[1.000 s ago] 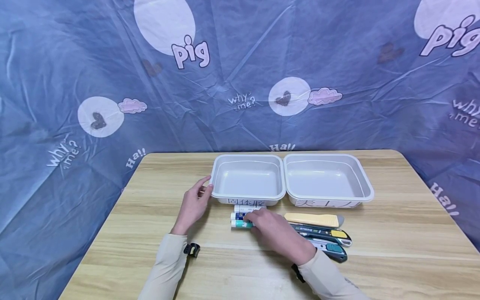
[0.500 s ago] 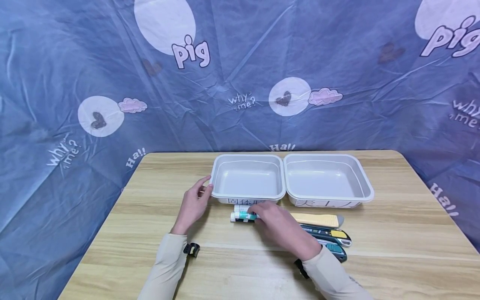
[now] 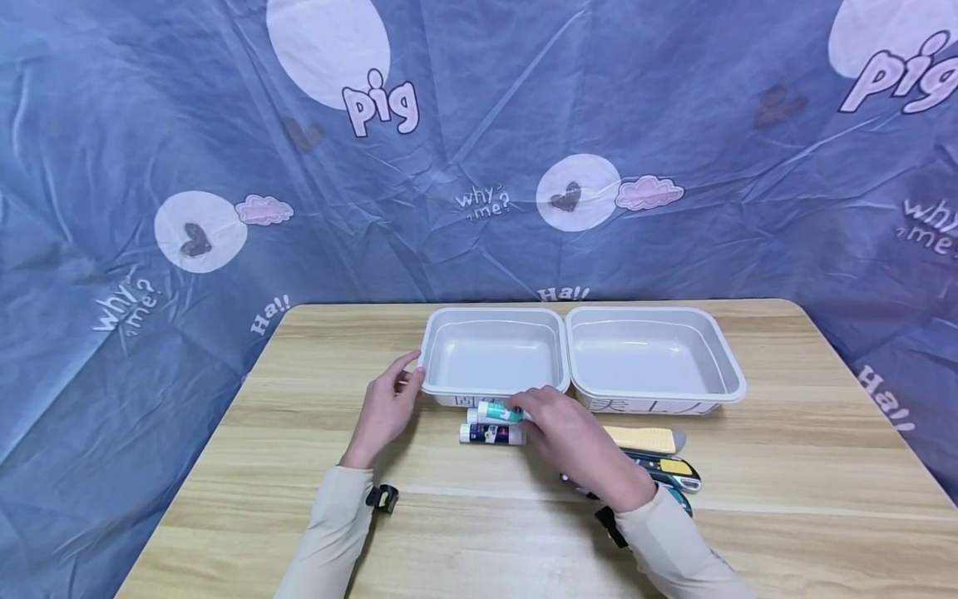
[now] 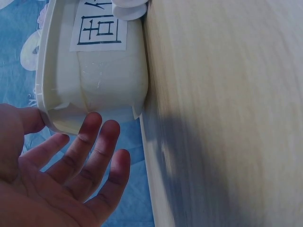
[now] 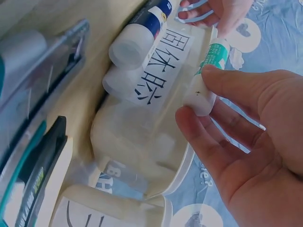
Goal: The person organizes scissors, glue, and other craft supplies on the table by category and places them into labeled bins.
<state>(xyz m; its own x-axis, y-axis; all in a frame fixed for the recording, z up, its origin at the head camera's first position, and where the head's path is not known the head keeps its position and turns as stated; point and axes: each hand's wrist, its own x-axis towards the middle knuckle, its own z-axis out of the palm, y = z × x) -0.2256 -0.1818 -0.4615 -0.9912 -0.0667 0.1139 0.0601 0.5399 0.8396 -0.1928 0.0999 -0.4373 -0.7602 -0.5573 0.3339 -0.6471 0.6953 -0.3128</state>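
Note:
In the head view my right hand (image 3: 576,441) pinches a white-and-green glue stick (image 3: 494,412) between thumb and fingers, raised in front of the left white tray (image 3: 427,341). The right wrist view shows this green glue stick (image 5: 216,56) level with the tray's rim. Below it on the table lie a navy-labelled glue stick (image 3: 490,433) and, behind that, a white glue stick (image 3: 471,416), mostly covered from above. My left hand (image 3: 385,412) touches the tray's left end; in the left wrist view its thumb meets the rim and its other fingers are loosely spread.
A second white tray (image 3: 737,387) adjoins the first on the right; both bear handwritten labels in front. Several utility knives lie before it, including a yellow one (image 3: 644,438) and a black-and-yellow one (image 3: 674,467), partly behind my right arm. A patterned blue cloth (image 3: 479,125) hangs behind the table.
My right hand has picked up the green glue stick from the front of the row and carried it up and away toward the left tray. The left hand stays where it was.

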